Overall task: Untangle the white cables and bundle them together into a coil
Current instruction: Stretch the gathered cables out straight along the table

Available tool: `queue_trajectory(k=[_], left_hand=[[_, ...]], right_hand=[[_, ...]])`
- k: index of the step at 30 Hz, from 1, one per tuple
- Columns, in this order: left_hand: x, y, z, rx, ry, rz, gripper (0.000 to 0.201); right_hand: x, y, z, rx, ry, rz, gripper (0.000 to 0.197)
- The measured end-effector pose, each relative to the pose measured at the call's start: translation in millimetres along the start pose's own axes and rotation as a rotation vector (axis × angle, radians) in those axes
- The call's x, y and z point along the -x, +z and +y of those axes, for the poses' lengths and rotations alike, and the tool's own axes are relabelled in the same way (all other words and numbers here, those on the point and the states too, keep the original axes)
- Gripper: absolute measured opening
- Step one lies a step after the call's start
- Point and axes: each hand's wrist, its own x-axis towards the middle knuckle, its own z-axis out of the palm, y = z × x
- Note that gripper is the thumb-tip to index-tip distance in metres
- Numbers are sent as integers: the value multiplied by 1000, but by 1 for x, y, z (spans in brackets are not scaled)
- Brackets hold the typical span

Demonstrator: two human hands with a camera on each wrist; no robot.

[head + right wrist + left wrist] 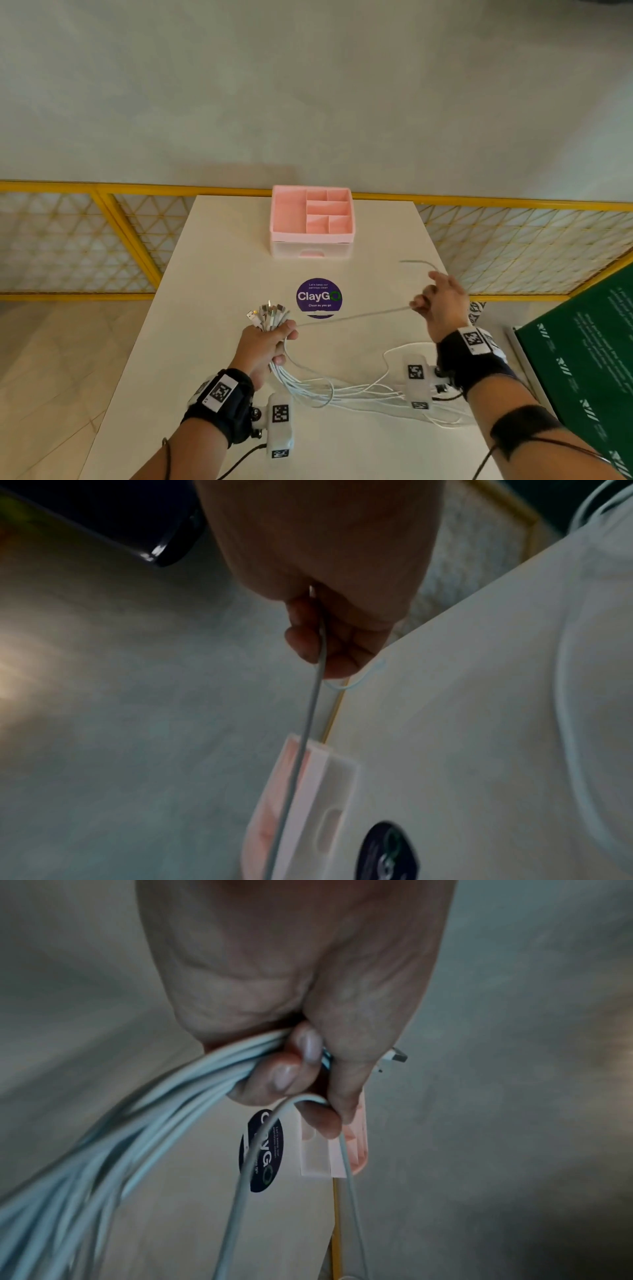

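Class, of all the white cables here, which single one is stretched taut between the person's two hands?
The single white cable pinched by the right hand: it runs straight to the left hand, while the other white cables trail slack on the table.

White cables (pixel 342 394), pink organizer (pixel 311 219), purple sticker (pixel 319 297)

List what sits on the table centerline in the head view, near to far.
Loose white cables → left hand gripping the bundle, plug ends up → purple ClayGo sticker → pink organizer at the far edge.
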Motion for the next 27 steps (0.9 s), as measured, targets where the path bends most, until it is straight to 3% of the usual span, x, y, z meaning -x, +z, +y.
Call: queue_trajectory(k=[4,8,10,13,15,17,19,22,24,27], left_hand=[[2,6,-4,-23,4,-24,11],[-1,13,-2,-27,12,-26,10],[-3,13,1,-10,18,-29,9],[-3,12,4,11,25,-25,11],[-2,13,5,19,27,-28,10],[0,14,5,30,35,-23,9],[1,14,4,52,44,-9,7],[2,15,5,69,44,-27,9],[4,17,7,57,48,-41,10],[6,21,9,54,48,-58,10]], right_hand=[[-17,-45,11,72,61,66,16],[-27,-76,30,142,106,174,35],[-28,-87,43,233,153,216,35],[-21,-95,57,426,243,246,22],[-24,-107,67,642,264,212,25],[-35,-122,80,780,312,184,12],[-35,-126,81,922,304,203,34],[-7,-97,54,1046,139,291,59],[10,-65,38,915,-106,181,51],[27,-15,40,808,-410,-138,37]])
